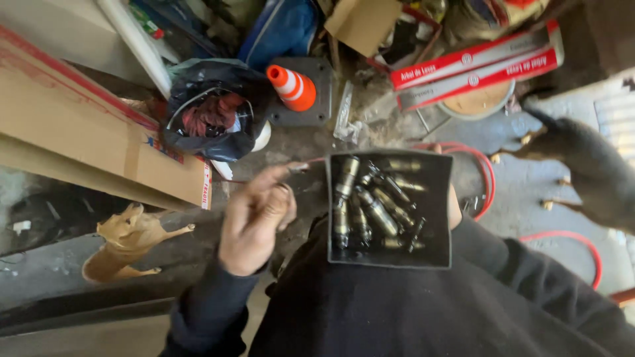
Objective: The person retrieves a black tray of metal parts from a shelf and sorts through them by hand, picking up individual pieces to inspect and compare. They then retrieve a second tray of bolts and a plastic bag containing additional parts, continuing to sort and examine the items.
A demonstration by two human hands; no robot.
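Dark sheet-metal, the square open tray (442, 198) sits against the person's chest, propped from behind by the right hand (454, 206), mostly hidden, grip indeterminate. It contains a dozen or so greasy brass-and-steel cylindrical fittings (377, 210), so most sorting appears left. The left hand (254, 221) pinches one small metal piece (297, 167), too blurred to identify.

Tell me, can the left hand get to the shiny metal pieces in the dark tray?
Probably yes. The left hand hovers just beside the open dark tray, and nothing covers the metal pieces. The right hand seems to hold the tray from behind, mostly hidden.
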